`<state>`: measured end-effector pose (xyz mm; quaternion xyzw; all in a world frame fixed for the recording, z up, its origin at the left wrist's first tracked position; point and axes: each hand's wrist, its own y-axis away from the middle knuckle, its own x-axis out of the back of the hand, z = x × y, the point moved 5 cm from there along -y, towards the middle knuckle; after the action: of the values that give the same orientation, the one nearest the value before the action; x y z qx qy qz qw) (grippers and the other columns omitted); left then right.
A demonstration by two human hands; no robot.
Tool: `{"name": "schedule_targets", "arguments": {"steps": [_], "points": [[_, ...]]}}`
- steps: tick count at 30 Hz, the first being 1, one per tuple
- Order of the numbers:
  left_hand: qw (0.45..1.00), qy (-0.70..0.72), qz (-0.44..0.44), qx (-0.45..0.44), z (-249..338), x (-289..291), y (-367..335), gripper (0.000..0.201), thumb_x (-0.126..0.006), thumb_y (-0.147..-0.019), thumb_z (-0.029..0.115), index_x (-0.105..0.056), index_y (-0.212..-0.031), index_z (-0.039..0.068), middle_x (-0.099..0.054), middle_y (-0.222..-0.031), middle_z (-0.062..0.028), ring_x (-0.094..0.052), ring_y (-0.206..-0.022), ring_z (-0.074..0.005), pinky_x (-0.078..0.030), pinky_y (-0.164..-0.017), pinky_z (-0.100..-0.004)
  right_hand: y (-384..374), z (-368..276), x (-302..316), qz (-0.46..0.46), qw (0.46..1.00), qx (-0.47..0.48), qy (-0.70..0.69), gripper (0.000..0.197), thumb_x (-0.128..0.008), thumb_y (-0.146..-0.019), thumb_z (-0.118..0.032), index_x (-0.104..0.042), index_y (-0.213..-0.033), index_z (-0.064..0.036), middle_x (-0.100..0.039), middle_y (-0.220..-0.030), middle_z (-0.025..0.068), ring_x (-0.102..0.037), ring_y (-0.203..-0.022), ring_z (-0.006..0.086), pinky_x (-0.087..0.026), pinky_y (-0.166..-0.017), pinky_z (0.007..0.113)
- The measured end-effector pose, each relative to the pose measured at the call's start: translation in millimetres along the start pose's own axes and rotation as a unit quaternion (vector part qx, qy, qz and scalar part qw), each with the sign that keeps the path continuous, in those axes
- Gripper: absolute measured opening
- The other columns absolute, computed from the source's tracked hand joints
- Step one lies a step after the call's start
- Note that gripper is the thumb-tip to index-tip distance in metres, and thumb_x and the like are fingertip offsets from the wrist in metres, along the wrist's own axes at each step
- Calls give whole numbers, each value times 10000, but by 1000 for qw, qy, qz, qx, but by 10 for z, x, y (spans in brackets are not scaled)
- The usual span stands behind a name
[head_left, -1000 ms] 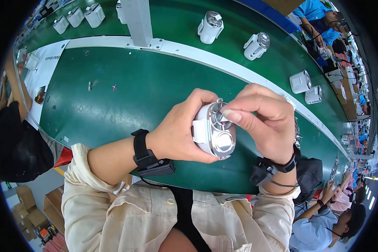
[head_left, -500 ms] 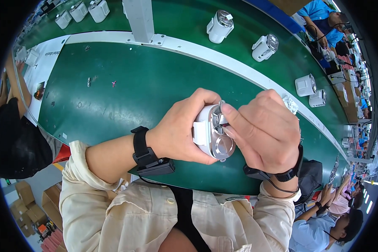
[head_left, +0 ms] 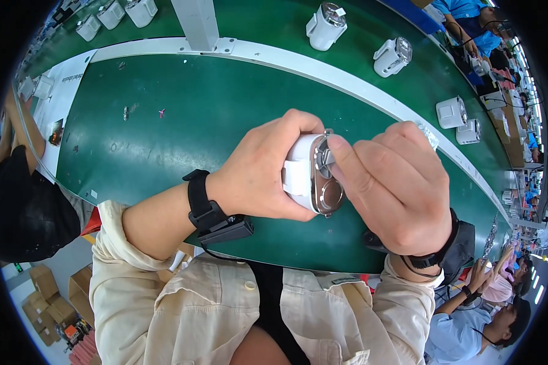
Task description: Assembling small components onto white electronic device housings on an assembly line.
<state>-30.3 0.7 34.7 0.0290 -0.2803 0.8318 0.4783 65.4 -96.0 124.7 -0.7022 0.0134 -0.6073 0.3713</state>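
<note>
My left hand (head_left: 265, 164) is closed round a white device (head_left: 297, 176), a rounded housing with a side lug and a shiny metal top. The metal top (head_left: 331, 194) is tilted towards my right hand and has a round mirror-like disc at its near end. At its far end, the thumb and fingers of my right hand (head_left: 402, 188) are pressed together against a small shiny metal part (head_left: 325, 157). What lies between those fingertips is hidden. Both hands hold the device above the green table (head_left: 182, 121).
A white rail (head_left: 323, 79) with an upright post (head_left: 196, 24) crosses beyond the table. Several similar white devices (head_left: 327, 27) stand past it. A small pink piece (head_left: 162, 113) and a metal bit (head_left: 126, 113) lie at left. Co-workers (head_left: 469, 322) sit on both sides.
The device and both hands now appear slightly higher in view, as does the background. My right hand has shifted a little right, and more of the metal top's disc end shows.
</note>
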Motion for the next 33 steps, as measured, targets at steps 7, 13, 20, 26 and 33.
{"name": "schedule_targets", "arguments": {"steps": [7, 13, 20, 26, 33], "points": [[999, 31, -14, 22, -18, -15, -15, 721, -857, -533, 214, -463, -1118, 63, -610, -960, -108, -635, -819, -273, -515, -701, -348, 20, 48, 6, -30, 999, 15, -13, 378, -710, -552, 50, -670, -925, 97, -583, -762, 100, -547, -612, 233, -402, -524, 341], [998, 27, -5, 51, -148, 6, -5, 734, -862, -524, 220, -461, -1121, 67, -611, -947, -95, -637, -804, -261, -515, -696, -339, -24, -30, -153, -100, 992, -80, -8, 386, -720, -591, 15, -663, -964, 100, -574, -773, 104, -556, -637, 246, -412, -550, 350], [999, -17, 40, -4, -72, 85, -58, 756, -872, -516, 227, -460, -1131, 71, -608, -957, -87, -632, -800, -254, -511, -692, -335, 25, 147, -98, 20, 990, -135, -45, 463, -734, -704, -71, -631, -1135, 62, -595, -908, 122, -579, -769, 247, -448, -693, 342], [998, 56, 14, -29, -85, 58, 62, 795, -880, -508, 226, -459, -1162, 61, -590, -1027, -112, -623, -868, -291, -505, -741, -357, 72, 252, -508, 35, 807, -262, -527, 486, -663, -867, -183, -539, -1284, 33, -511, -1276, 140, -512, -1147, 221, -418, -950, 324], [997, 1, 30, -69, -32, 83, 28, 832, -889, -493, 228, -464, -1186, 52, -579, -1055, -123, -614, -905, -309, -498, -771, -377, 140, 174, -735, 61, 706, -293, -642, 483, -546, -951, -282, -502, -1317, 31, -404, -1432, 187, -454, -1274, 242, -379, -1042, 344]]}}
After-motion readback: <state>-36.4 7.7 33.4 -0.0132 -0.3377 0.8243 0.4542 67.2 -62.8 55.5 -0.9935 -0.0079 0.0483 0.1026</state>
